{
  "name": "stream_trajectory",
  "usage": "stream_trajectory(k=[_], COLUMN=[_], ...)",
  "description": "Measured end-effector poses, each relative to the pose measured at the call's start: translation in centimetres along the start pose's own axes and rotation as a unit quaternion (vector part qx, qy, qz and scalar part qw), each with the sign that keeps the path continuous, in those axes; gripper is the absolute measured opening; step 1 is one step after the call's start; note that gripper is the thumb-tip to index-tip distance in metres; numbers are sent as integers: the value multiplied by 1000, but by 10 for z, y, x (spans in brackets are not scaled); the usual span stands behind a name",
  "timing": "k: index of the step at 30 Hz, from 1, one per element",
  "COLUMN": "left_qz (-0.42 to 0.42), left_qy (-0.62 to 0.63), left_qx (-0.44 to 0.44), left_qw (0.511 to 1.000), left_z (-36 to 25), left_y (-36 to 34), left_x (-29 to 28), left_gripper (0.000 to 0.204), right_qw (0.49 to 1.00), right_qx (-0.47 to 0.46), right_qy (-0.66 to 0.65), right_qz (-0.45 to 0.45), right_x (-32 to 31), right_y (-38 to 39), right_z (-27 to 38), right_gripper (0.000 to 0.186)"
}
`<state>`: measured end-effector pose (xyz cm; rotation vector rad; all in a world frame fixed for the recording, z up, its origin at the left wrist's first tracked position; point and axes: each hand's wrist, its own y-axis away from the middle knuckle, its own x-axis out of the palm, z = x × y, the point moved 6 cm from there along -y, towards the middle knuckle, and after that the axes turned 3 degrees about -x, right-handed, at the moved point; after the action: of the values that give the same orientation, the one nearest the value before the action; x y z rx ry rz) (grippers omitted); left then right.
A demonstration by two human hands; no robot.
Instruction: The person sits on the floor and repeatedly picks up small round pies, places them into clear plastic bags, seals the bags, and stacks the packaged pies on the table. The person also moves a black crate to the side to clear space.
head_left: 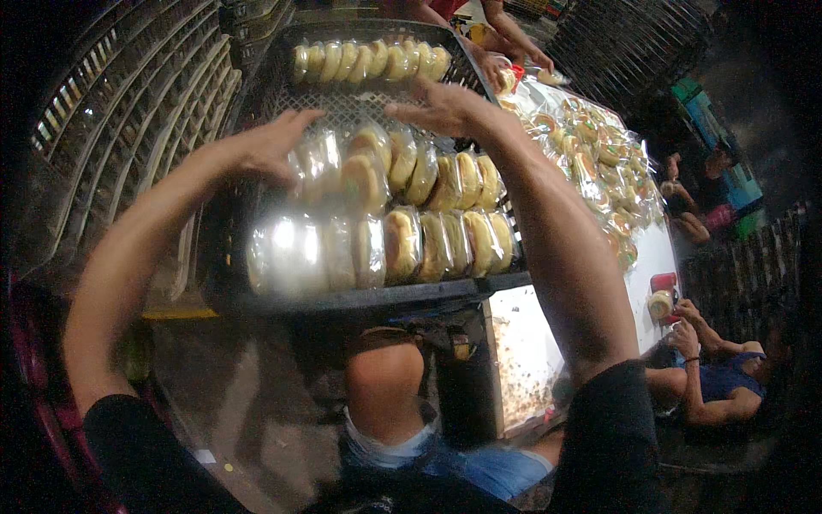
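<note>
A black plastic crate [368, 297] lies before me with rows of round buns in clear plastic wrap. One row of wrapped buns [372, 62] lines its far side; two more rows, a middle row [445, 178] and a near row [449, 244], fill the near part. My left hand [274, 146] is open at the left end of the middle row, thumb and fingers apart; whether it touches the wrap I cannot tell. Over the bare mesh strip between the rows, my right hand [443, 109] reaches in from the right, open, fingers stretched leftward.
A white table [652, 250] at right carries a heap of wrapped buns [591, 158]. Another person's hands [685, 330] work by a red object [663, 281] there; a further person's hands [514, 64] are at the table's far end. Stacked crates [128, 128] stand at left.
</note>
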<state>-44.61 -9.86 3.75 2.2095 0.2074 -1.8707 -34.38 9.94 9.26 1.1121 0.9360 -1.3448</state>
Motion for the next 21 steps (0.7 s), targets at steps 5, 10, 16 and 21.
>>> stream_trajectory(k=[5, 10, 16, 21], left_qz=[19, -11, 34, 133], left_qy=[-59, -113, -67, -24], left_qx=[-151, -176, -171, -118], left_qw=[987, 978, 982, 984], left_z=[-31, -59, -38, -41], left_y=[-6, -11, -7, 20], left_x=[19, 14, 1, 2], left_gripper=[138, 116, 77, 89], right_qw=[996, 980, 965, 971], right_qx=[-69, -129, -157, -106], right_qy=[-57, -110, -185, -49], right_qz=[-23, 107, 99, 208], right_x=[52, 86, 113, 110], right_y=[-34, -65, -77, -56], right_z=[-7, -12, -27, -12], right_gripper=[73, 63, 61, 66])
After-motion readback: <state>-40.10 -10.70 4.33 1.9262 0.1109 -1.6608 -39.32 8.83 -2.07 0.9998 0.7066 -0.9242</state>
